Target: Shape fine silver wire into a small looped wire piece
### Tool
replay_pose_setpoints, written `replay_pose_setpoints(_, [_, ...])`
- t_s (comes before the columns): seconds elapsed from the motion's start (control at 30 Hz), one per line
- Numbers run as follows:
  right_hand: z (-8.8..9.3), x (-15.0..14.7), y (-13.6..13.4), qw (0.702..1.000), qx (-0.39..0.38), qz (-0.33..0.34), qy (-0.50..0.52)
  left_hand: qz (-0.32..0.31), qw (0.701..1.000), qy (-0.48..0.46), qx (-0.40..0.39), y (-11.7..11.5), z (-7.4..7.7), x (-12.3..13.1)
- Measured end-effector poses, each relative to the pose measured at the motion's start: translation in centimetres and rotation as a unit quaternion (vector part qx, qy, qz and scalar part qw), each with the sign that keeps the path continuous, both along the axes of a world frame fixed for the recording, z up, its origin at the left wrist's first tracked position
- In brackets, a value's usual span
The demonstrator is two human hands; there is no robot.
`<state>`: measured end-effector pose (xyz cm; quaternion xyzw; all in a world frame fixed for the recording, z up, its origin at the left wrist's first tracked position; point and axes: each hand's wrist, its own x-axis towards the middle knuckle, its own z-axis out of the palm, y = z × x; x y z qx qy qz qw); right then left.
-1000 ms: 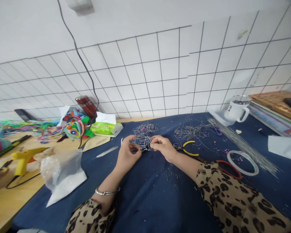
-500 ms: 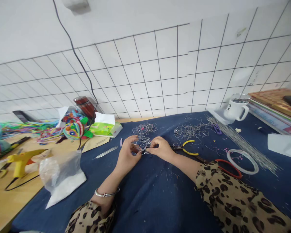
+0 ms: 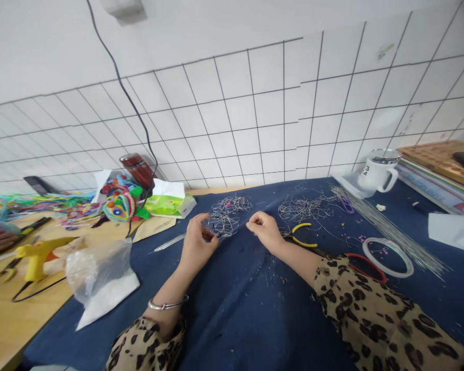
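Observation:
My left hand is curled, with thumb and forefinger closed at the near edge of a silvery bent-wire piece made of thin loops. My right hand is raised to the right of it, apart from the wire, with thumb and forefinger pinched together. Anything between those fingertips is too small to make out. Behind the wire piece lies a pile of wire shapes with a pink spot. Pliers with yellow handles rest beside my right wrist, and a tangle of wire lies beyond them.
To the right are straight wires, a white ring coil, red-handled scissors and a mug. On the left are a plastic bag, a yellow glue gun, a colourful stuffed toy and another person's hand.
My hands have drawn apart. The left hand has moved left with the wire piece beside its fingertips; the right hand has let go of it and shifted right.

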<state>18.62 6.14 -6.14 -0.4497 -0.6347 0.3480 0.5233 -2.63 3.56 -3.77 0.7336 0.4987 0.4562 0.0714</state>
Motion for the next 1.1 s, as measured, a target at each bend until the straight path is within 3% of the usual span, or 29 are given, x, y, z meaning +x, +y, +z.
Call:
replay_pose_setpoints(0.1, [0.5, 0.2, -0.2, 1.0, 0.012, 0.027, 0.002, -0.003, 1.0, -0.024, -0.01, 0.3, -0.1, -0.2])
replay_pose_setpoints(0.27, [1.4, -0.5, -1.8, 0.988, 0.1, 0.069, -0.092, -0.014, 1.0, 0.0, 0.012, 0.2, -0.2, 0.0])
replay_pose_setpoints(0.47, [1.4, -1.0, -2.6, 0.978, 0.071, 0.069, -0.182, -0.04, 0.996, 0.043, 0.071, -0.6, 0.3, 0.4])
replay_pose_setpoints(0.63, [0.9, -1.2, -2.5, 0.985, 0.037, 0.082, -0.146, -0.051, 0.996, 0.042, 0.065, -1.3, 0.4, 1.2])
replay_pose_setpoints(0.87, [0.2, -1.6, -1.8, 0.993, -0.001, 0.114, -0.032, -0.07, 0.996, -0.054, 0.021, -1.3, -0.5, 1.9])
replay_pose_setpoints(1.1, [0.0, -1.8, -1.8, 0.99, -0.037, 0.137, -0.013, -0.078, 0.994, -0.066, 0.028, -1.4, -0.8, 2.1])
